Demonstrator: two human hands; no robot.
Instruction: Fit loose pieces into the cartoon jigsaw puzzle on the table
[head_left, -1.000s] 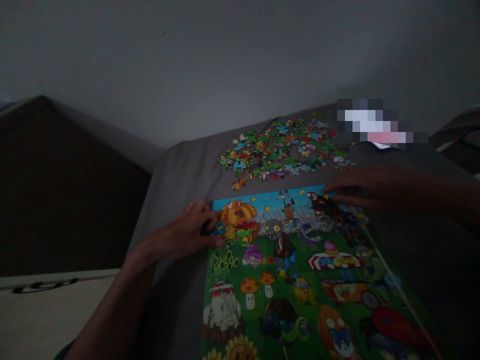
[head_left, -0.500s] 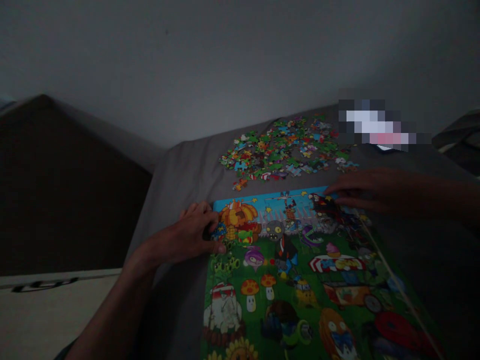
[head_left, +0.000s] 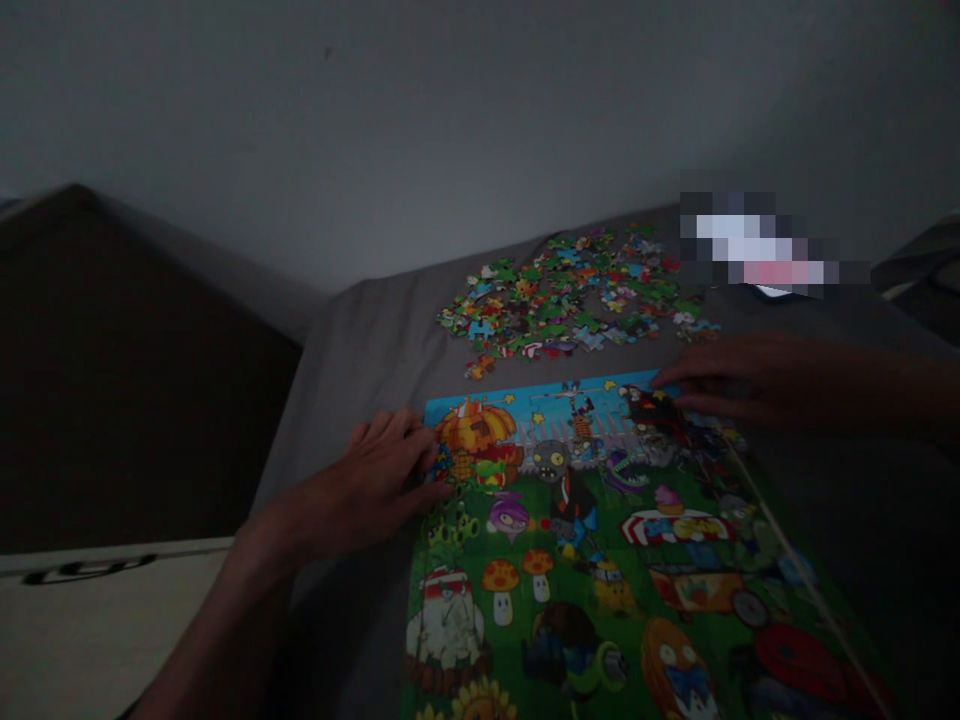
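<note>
Nearest us, our left hand (head_left: 352,485) has loosened its grip a little, fingers spread at the left edge of the assembled puzzle (head_left: 600,540), and we cannot tell whether it holds a piece. Our right hand (head_left: 731,380) rests on the puzzle's top edge, its grip narrow and seemingly empty. Beyond, loose pieces (head_left: 555,295) lie scattered on the grey bedcover (head_left: 375,340).

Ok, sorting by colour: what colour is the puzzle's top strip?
The strip is bright blue, best in the head view.
</note>
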